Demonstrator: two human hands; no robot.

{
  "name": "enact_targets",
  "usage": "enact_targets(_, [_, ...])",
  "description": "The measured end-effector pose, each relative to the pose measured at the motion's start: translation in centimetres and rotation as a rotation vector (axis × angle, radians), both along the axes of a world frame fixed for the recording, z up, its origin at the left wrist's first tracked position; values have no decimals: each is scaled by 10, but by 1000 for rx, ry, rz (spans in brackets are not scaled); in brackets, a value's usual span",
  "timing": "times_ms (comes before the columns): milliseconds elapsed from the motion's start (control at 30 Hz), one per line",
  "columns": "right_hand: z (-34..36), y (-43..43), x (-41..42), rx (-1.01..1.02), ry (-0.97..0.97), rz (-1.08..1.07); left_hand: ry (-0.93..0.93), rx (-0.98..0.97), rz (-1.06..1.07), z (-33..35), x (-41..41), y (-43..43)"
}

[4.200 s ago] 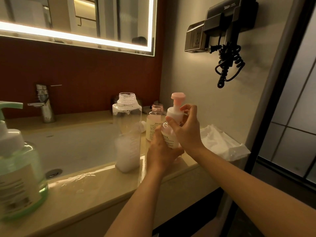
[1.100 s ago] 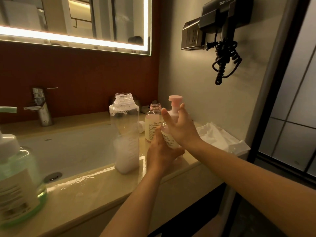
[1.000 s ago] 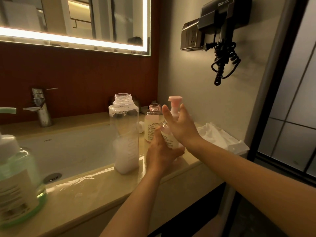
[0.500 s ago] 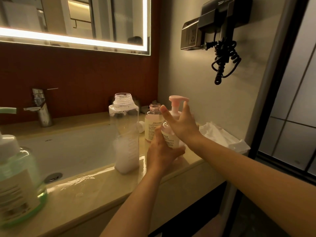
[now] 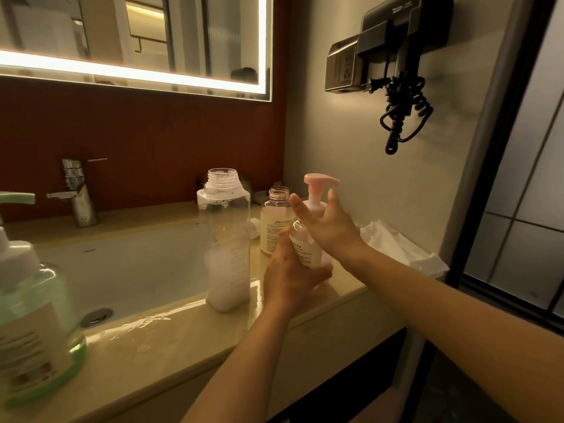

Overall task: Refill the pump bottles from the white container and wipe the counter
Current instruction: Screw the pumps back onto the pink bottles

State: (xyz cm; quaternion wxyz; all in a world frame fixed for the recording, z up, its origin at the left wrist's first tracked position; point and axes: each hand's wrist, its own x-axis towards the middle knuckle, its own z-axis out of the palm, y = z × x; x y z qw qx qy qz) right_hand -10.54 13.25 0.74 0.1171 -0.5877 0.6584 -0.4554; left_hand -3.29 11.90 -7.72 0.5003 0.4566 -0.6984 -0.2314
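Wet counter beneath lit mirror: left hand grips pump bottle, right hand splayed, perhaps touching it.

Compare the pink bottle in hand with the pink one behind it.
The pump bottle carries a pink pump head; the open bottle shows a bare threaded neck. The left hand grips the pump bottle, right hand spread at its collar; the open bottle stands unheld on the counter. Both have pinkish clear bodies and white labels.
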Motion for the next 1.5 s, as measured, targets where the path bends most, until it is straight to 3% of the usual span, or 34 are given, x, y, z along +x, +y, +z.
enact_targets(100, [2,-3,-3,-75,-53,88,-3,37,-18,1,0,1])
enact_targets(333, [-3,-6,-25,-143,49,49,57,54,-118,1,0,1])
enact_targets(700, [-9,-35,-63,-132,109,-174,289,-43,178,5,6,-6])
enact_targets(833, [-29,-24,-51,-531,98,-405,330,-5,233,5,8,-9])
enact_targets(933, [-42,-9,-31,-767,219,-260,337,13,242,7,8,-8])
enact_targets(1033, [-50,-12,-15,-590,259,3,348,37,249,7,7,-9])
enact_targets(1133, [-44,-22,-6,-377,231,-8,361,52,253,8,8,-9])
enact_targets(1300, [-27,-45,4,105,494,-11,342,56,253,8,8,-10])
enact_targets(1500, [-29,-85,10,445,505,-55,339,61,264,7,10,-8])
